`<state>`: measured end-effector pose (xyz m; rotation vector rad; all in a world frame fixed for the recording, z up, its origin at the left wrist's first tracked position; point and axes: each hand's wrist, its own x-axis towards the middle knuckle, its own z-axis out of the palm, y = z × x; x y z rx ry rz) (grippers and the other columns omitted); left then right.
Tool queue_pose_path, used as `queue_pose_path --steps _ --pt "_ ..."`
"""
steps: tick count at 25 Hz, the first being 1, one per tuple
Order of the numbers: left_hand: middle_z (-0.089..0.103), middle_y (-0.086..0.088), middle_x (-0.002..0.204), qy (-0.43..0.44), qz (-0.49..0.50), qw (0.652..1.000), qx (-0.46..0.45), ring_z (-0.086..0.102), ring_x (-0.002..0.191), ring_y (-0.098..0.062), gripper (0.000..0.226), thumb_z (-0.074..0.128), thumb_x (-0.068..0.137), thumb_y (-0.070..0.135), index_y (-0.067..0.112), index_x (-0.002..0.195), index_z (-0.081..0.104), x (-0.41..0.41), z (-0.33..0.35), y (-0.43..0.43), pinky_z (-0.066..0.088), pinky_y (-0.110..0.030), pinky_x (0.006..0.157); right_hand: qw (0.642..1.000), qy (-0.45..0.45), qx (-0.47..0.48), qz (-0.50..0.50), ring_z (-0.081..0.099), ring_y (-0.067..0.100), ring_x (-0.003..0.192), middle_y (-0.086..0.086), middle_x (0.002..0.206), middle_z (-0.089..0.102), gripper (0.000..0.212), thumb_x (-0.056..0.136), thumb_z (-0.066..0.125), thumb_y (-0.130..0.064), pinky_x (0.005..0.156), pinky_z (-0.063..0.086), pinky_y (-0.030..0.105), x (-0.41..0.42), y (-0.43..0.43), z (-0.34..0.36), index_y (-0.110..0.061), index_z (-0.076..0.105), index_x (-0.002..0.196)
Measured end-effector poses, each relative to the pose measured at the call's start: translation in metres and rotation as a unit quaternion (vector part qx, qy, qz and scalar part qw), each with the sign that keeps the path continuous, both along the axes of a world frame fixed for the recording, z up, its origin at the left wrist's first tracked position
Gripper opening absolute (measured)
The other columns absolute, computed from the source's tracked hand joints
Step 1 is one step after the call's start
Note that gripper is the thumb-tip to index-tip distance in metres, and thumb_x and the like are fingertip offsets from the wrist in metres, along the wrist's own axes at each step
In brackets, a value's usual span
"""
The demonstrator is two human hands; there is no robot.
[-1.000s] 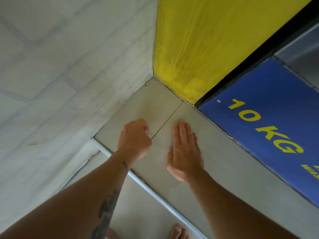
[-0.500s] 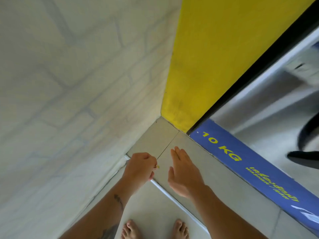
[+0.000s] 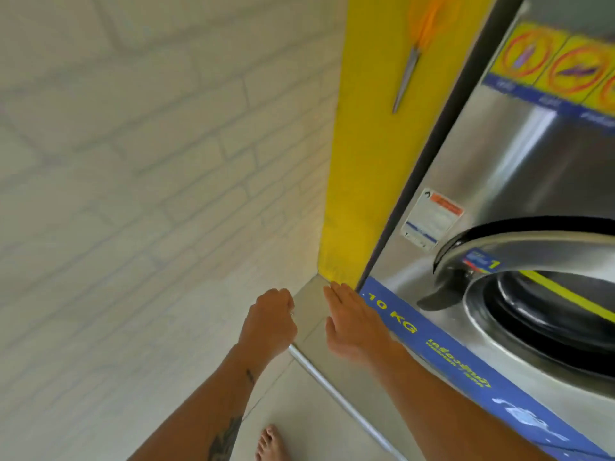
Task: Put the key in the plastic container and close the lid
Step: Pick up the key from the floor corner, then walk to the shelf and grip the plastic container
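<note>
Our left hand [image 3: 269, 322] is clenched, contents hidden; our right hand [image 3: 352, 322] lies flat and released on the tiled ledge [image 3: 307, 306], washing machine [image 3: 532, 201] beside. Key and container unseen.

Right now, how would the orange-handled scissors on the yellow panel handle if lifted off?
Probably rigid: the scissors show slim metal blades. Likely light, since they hang flat against the yellow panel. Tips point down, so perhaps swingy if nudged.

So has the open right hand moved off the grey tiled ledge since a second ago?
Yes. The right hand lay flat on the grey tiled ledge; now it is raised, tilted on edge, nearer the blue 10 KG strip.
</note>
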<state>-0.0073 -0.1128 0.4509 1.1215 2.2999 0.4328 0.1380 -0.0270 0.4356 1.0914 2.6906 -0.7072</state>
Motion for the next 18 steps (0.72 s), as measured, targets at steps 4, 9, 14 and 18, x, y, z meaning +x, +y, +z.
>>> queue_pose_path --steps 4,9,14,18 --pt "0.057 -0.005 0.111 0.097 -0.025 0.994 -0.036 0.061 0.094 -0.026 0.036 0.042 0.082 -0.007 0.011 0.109 0.058 0.030 0.060 -0.029 0.052 -0.033 0.080 0.997 0.005 0.032 0.070 0.013 0.024 0.150 0.007 0.162 0.017 0.058 0.100 0.038 -0.023 0.116 0.021 0.037 0.026 -0.008 0.061 -0.009 0.019 0.153" --pt "0.055 -0.005 0.105 0.186 0.013 0.980 -0.065 0.054 0.083 -0.022 0.027 0.042 0.085 0.001 0.012 0.104 0.056 0.074 0.120 -0.082 0.046 -0.031 0.074 0.988 0.025 0.049 0.146 0.025 0.023 0.144 0.006 0.155 0.031 0.051 0.101 0.038 -0.021 0.110 0.032 0.036 0.060 -0.031 0.115 -0.011 0.027 0.149" --pt "0.054 -0.005 0.100 0.231 0.093 0.966 -0.074 0.052 0.078 -0.021 0.027 0.040 0.085 0.000 0.012 0.103 0.056 0.100 0.163 -0.168 0.045 -0.030 0.072 0.967 0.037 0.058 0.244 0.022 0.021 0.146 0.003 0.160 0.025 0.054 0.101 0.036 -0.025 0.112 0.030 0.035 0.058 -0.080 0.153 -0.013 0.023 0.152" --pt "0.059 -0.006 0.103 0.227 0.196 0.950 -0.091 0.059 0.083 -0.023 0.029 0.041 0.083 -0.001 0.011 0.102 0.059 0.104 0.190 -0.269 0.046 -0.030 0.072 0.934 0.055 0.065 0.347 0.022 0.022 0.146 0.002 0.160 0.024 0.054 0.101 0.032 -0.026 0.114 0.030 0.038 0.030 -0.154 0.188 -0.013 0.024 0.152"
